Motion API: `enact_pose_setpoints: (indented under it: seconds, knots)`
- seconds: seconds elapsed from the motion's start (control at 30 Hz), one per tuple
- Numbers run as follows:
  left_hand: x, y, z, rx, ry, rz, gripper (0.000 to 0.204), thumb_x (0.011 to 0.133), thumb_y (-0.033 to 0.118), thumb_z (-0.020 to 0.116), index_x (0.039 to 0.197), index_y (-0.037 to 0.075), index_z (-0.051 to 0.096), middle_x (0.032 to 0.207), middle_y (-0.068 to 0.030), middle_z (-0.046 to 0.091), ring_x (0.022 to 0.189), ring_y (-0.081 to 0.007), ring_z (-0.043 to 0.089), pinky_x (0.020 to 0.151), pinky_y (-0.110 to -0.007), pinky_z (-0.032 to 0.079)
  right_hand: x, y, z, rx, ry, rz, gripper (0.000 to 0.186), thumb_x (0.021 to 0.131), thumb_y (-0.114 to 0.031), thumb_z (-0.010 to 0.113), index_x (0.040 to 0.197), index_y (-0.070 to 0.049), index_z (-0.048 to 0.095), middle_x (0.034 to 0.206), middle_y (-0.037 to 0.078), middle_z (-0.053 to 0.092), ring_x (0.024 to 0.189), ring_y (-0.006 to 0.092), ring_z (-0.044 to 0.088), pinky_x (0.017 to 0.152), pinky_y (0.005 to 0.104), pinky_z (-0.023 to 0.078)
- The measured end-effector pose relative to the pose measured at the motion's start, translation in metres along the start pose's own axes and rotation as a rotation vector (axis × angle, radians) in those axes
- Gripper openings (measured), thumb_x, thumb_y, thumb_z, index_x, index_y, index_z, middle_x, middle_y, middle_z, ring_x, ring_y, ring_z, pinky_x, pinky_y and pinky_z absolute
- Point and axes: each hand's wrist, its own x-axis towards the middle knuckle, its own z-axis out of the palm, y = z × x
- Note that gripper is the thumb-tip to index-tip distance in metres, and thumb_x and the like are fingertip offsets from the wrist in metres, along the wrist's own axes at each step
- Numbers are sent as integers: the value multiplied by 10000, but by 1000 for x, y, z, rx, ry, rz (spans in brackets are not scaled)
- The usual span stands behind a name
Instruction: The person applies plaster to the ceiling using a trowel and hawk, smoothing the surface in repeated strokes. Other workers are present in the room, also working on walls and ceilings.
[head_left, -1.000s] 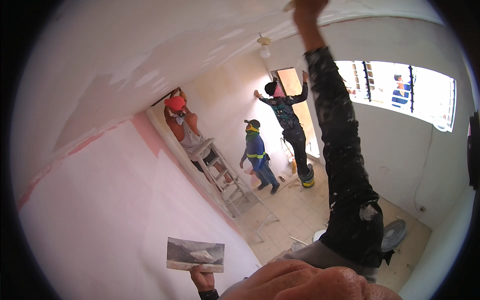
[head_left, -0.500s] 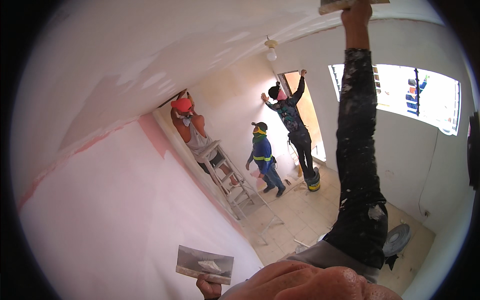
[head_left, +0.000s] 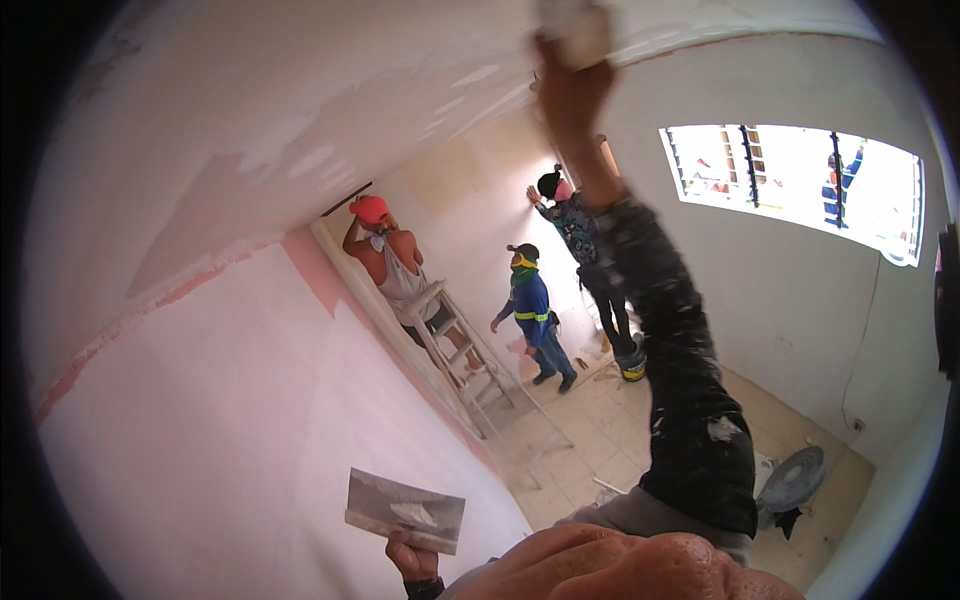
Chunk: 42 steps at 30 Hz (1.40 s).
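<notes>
My right hand (head_left: 575,85), at the end of a paint-spattered black sleeve (head_left: 685,390), is raised high and closed on a flat putty tool (head_left: 578,30), both blurred by motion, against or very near the white, patchy ceiling (head_left: 260,120). Low at the lower middle, my left hand (head_left: 410,555) grips a rectangular metal plate (head_left: 375,500) with a lump of white putty (head_left: 412,512) on it. A pale pink wall (head_left: 200,400) lies beyond the plate.
One person in a red cap (head_left: 395,260) works high beside a stepladder (head_left: 450,330). Another, in blue (head_left: 530,305), stands on the floor. A third (head_left: 575,230) stands on a bucket (head_left: 632,365). A barred window (head_left: 790,180) and a grey coiled or round object (head_left: 790,480) are rightward.
My raised right hand and tool moved right, then swept back left and slightly down. My left hand with the plate rose a little in the last half second.
</notes>
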Motion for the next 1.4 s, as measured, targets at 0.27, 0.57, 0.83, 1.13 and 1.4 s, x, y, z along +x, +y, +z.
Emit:
enact_pose_setpoints:
  seconds: [0.27,0.57,0.83,1.13,1.4]
  knots:
    - [10,22,-48,-38,105,-63,814,652,54,615,1450,67,456,1370,-89,578,1275,-320,535,1137,-485,418,219,9,-91,411,216,98,204,868,-43,666,1060,22,642,941,80,624,840,211,596,713,339,474]
    - [24,-5,23,10,-27,-28,871,637,17,615,1485,71,424,1406,-105,553,1309,-330,503,1157,-495,403,-8,-52,61,-76,-63,-424,669,884,35,625,1523,-11,434,1433,234,575,1350,371,533,1105,425,433]
    - [7,-13,-104,70,119,-151,359,877,76,534,1233,38,537,1018,-51,571,877,-199,523,797,-373,478,96,-5,-36,-851,171,-1142,557,932,-118,677,1472,-181,558,1480,251,510,1314,471,486,1101,560,353]
    - [12,-8,-160,220,272,-146,157,998,102,470,1069,29,590,839,-30,591,679,-156,544,615,-319,523,220,82,-95,-825,130,-1134,490,939,-86,637,1422,-123,566,1476,224,472,1332,447,437,1090,602,331]
    - [-15,-11,-106,194,221,-38,179,963,109,492,1103,39,579,916,-37,595,774,-175,557,693,-330,520,191,133,-159,-641,183,-732,616,924,-65,618,1513,-86,437,1451,180,565,1307,410,548,1078,394,462]
